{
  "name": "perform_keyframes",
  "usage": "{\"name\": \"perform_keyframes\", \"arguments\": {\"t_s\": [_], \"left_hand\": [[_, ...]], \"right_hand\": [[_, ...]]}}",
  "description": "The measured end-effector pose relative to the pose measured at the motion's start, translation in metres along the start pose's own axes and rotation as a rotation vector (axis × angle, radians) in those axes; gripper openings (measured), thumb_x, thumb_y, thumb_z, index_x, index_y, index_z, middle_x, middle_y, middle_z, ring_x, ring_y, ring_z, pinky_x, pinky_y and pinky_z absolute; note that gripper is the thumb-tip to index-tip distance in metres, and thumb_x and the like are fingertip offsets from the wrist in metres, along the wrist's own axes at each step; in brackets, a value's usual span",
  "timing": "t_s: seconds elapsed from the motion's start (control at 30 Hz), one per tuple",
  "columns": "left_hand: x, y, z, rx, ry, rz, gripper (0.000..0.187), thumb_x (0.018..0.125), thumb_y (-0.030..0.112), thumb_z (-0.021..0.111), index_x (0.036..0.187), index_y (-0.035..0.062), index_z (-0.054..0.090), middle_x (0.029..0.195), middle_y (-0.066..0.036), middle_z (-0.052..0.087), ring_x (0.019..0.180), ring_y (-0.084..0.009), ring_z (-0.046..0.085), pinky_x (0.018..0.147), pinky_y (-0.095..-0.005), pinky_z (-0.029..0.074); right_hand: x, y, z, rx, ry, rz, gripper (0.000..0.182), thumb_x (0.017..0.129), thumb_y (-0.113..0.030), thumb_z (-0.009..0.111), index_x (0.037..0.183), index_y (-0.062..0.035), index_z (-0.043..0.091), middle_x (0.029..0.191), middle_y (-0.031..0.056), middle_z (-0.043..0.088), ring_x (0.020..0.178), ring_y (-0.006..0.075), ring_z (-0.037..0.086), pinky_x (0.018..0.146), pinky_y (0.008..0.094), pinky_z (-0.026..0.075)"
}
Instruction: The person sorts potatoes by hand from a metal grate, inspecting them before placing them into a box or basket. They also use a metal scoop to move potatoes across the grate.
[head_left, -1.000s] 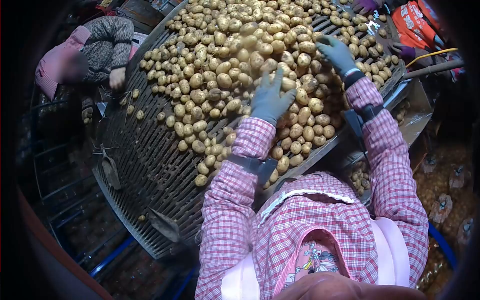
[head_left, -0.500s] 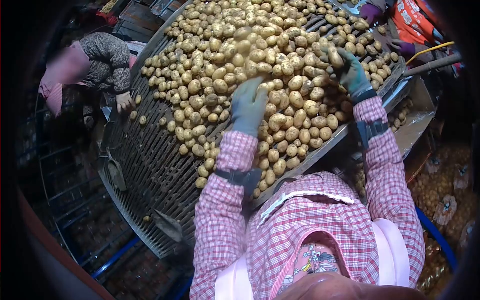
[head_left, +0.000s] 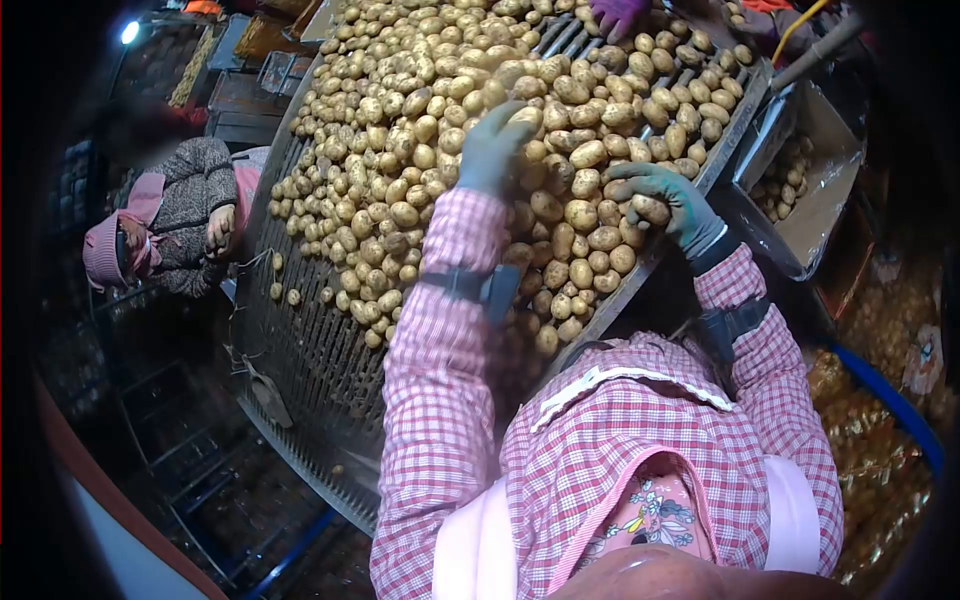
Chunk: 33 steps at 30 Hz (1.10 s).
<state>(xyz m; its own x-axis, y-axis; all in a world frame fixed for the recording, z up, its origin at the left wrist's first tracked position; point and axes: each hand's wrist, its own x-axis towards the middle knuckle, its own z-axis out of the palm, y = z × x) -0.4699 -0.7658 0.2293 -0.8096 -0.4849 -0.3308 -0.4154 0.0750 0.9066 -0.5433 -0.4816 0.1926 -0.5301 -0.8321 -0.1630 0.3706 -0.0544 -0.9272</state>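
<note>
Both my hands wear dusty grey-green gloves and are over a heap of potatoes (head_left: 400, 150) on a slatted sorting table (head_left: 320, 340). My left hand (head_left: 490, 155) is in the middle of the heap, its fingers and thumb closed about a pale potato (head_left: 527, 117). At the heap's right side, close to the table's edge, my right hand (head_left: 675, 205) has its fingers curled round another potato (head_left: 651, 209). More potatoes lie under and between my hands. My left fingertips are slightly blurred.
A co-worker (head_left: 185, 220) in a pink head cover stands left of the table. Another person's purple glove (head_left: 618, 14) reaches in at the far side. A metal chute (head_left: 825, 205) holding potatoes is at the right, below a pole (head_left: 815, 52). Few potatoes lie on the near-left slats.
My right hand has come down and nearer to me with a potato. My left hand has shifted slightly up in view. The left co-worker's hand has withdrawn from the table; the view has shifted.
</note>
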Motion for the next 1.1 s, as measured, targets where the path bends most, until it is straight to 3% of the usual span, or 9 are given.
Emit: {"name": "perform_keyframes", "arguments": {"t_s": [0.1, 0.17, 0.23, 0.43, 0.7, 0.8, 0.87, 0.97, 1.1], "left_hand": [[-0.046, -0.005, 0.002, -0.548, -0.125, -0.109, 0.049, 0.086, 0.017, 0.063, 0.131, -0.002, 0.064, 0.121, -0.012, 0.07, 0.097, -0.0164, 0.065, 0.083, -0.0308, 0.054], [-0.081, -0.009, 0.019, -0.46, -0.23, -0.059, 0.055, 0.092, 0.021, 0.063, 0.142, -0.001, 0.054, 0.131, -0.016, 0.065, 0.11, -0.0232, 0.065, 0.099, -0.0362, 0.051], [-0.124, -0.025, 0.045, 0.091, -0.094, 0.349, 0.059, 0.097, 0.033, 0.062, 0.146, 0.0041, 0.05, 0.144, -0.023, 0.054, 0.136, -0.0351, 0.05, 0.117, -0.0422, 0.035], [-0.204, -0.048, 0.036, 0.23, -0.048, 0.315, 0.058, 0.098, 0.033, 0.062, 0.149, 0.008, 0.049, 0.151, -0.022, 0.048, 0.142, -0.033, 0.043, 0.119, -0.0399, 0.032], [-0.263, -0.089, -0.096, 0.069, 0.262, -0.12, 0.041, 0.1, 0.026, 0.063, 0.135, 0.0054, 0.061, 0.139, -0.017, 0.059, 0.127, -0.0286, 0.058, 0.108, -0.0393, 0.049], [-0.228, -0.081, -0.129, 0.109, 0.492, -0.083, 0.043, 0.098, 0.023, 0.063, 0.134, -0.0019, 0.059, 0.139, -0.02, 0.058, 0.12, -0.0316, 0.062, 0.106, -0.0394, 0.05], [-0.175, -0.109, -0.161, 0.548, 0.555, 0.104, 0.044, 0.094, 0.028, 0.061, 0.131, 0.0038, 0.063, 0.135, -0.021, 0.061, 0.121, -0.0351, 0.059, 0.102, -0.0424, 0.049], [-0.106, -0.12, -0.169, 0.868, 0.611, -0.002, 0.06, 0.087, 0.044, 0.072, 0.134, 0.0092, 0.062, 0.136, -0.018, 0.061, 0.128, -0.0364, 0.054, 0.109, -0.0466, 0.042], [-0.06, -0.122, -0.148, 1.149, 0.539, -0.191, 0.076, 0.08, 0.046, 0.077, 0.142, 0.0143, 0.047, 0.131, -0.022, 0.063, 0.127, -0.0374, 0.055, 0.105, -0.0475, 0.045]], "right_hand": [[0.003, 0.0, 0.025, 0.431, -0.053, 0.316, 0.039, 0.103, -0.022, 0.055, 0.136, -0.0017, 0.057, 0.109, 0.0099, 0.07, 0.071, 0.0178, 0.07, 0.057, 0.0243, 0.056], [0.011, 0.013, 0.053, 0.058, -0.045, -0.125, 0.037, 0.103, -0.025, 0.057, 0.132, -0.0027, 0.059, 0.112, 0.0074, 0.069, 0.085, 0.0156, 0.068, 0.069, 0.0254, 0.056], [0.003, 0.002, 0.078, 0.193, -0.047, 0.087, 0.035, 0.102, -0.027, 0.059, 0.128, -0.0023, 0.061, 0.116, 0.0052, 0.067, 0.102, 0.0121, 0.062, 0.086, 0.0264, 0.052], [-0.033, 0.001, 0.052, 0.183, 0.054, 0.131, 0.031, 0.099, -0.018, 0.059, 0.12, 0.0027, 0.066, 0.118, 0.0071, 0.068, 0.102, 0.014, 0.064, 0.091, 0.0251, 0.051], [-0.09, -0.114, -0.241, -0.949, 0.647, -0.227, 0.05, 0.101, -0.029, 0.064, 0.143, -0.0031, 0.053, 0.14, 0.0097, 0.058, 0.125, 0.0172, 0.057, 0.106, 0.0302, 0.046], [-0.082, -0.129, -0.21, -0.348, 0.519, -0.173, 0.045, 0.106, -0.024, 0.049, 0.146, -0.0038, 0.051, 0.141, 0.0112, 0.057, 0.127, 0.0165, 0.057, 0.106, 0.0277, 0.047], [-0.055, -0.092, -0.15, -0.521, 0.51, -0.193, 0.044, 0.108, -0.027, 0.041, 0.143, -0.0049, 0.055, 0.133, 0.0077, 0.063, 0.115, 0.0124, 0.064, 0.096, 0.0244, 0.053], [-0.032, -0.043, -0.023, -0.277, 0.348, -0.069, 0.035, 0.1, -0.021, 0.063, 0.132, -0.0092, 0.066, 0.111, -0.0025, 0.07, 0.095, 0.0046, 0.063, 0.081, 0.0197, 0.051], [-0.029, -0.015, 0.073, -0.187, 0.163, 0.138, 0.036, 0.101, -0.029, 0.061, 0.128, -0.0055, 0.068, 0.111, 0.0021, 0.071, 0.089, 0.011, 0.069, 0.078, 0.0225, 0.054]]}}
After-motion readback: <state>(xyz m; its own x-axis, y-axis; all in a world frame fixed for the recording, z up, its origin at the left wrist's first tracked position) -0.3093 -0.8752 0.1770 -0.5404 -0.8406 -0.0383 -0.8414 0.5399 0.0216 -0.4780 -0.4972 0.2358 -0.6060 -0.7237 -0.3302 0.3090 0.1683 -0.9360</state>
